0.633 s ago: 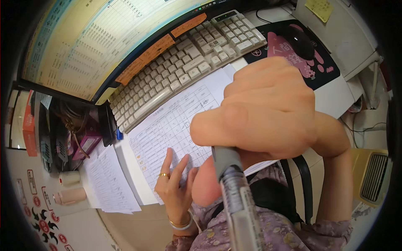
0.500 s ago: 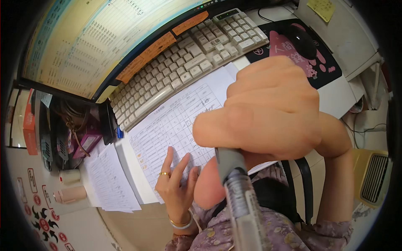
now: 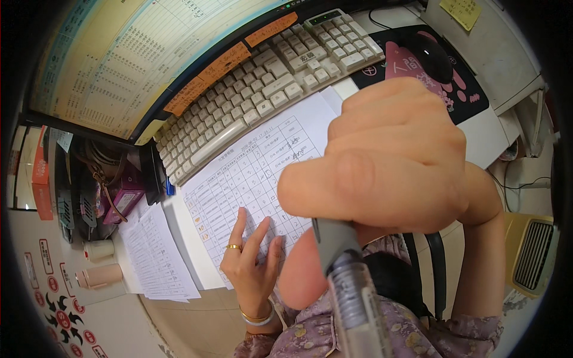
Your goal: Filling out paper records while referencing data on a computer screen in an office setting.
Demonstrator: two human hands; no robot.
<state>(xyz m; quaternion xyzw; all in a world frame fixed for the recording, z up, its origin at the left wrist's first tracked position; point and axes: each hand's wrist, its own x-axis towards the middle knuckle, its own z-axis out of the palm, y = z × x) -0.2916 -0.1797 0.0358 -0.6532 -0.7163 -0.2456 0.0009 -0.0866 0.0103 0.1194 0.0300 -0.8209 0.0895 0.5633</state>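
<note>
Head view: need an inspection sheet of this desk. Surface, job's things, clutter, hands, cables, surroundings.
Surface: white desk, largely covered.
Job's things: printed table sheet lies flat in front of the keyboard; pen held close to the camera, tip not in view.
Clutter: loose paper stack at left, two small cups, pink box, mouse on a dark pad with pink print.
Hands: left hand rests fingers spread on the sheet, ring and bracelet on; right hand gripped around the pen.
Cables: thin dark cable at right, beyond the desk edge.
Surroundings: monitor showing a spreadsheet, yellow sticky note, beige vented unit at floor level.
</note>
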